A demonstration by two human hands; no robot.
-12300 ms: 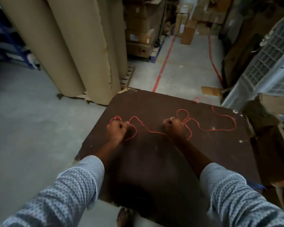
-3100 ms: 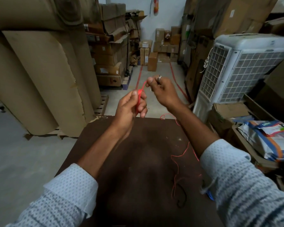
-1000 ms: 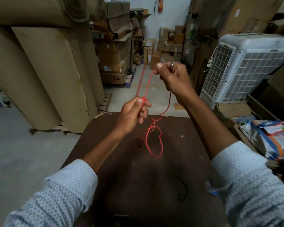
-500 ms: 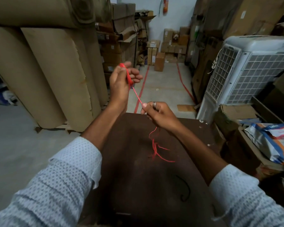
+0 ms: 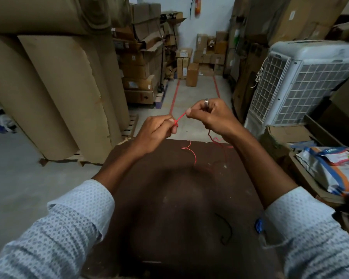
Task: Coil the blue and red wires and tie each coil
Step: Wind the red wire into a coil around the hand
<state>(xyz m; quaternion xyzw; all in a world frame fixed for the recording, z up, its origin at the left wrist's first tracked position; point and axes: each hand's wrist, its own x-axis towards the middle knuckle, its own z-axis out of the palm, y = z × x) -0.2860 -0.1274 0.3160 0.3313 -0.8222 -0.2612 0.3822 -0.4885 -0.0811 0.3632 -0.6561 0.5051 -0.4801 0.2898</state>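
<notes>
Red wire (image 5: 179, 118) runs taut between left hand (image 5: 156, 130) and right hand (image 5: 212, 115), both pinching it above the table (image 5: 169, 198).

Pretty dim indoor light, brightest down the far aisle. A big soft shadow sits mid tabletop (image 5: 169, 198). Wide-angle lens bends the edges, and the sleeves (image 5: 69, 228) look soft up close.
</notes>
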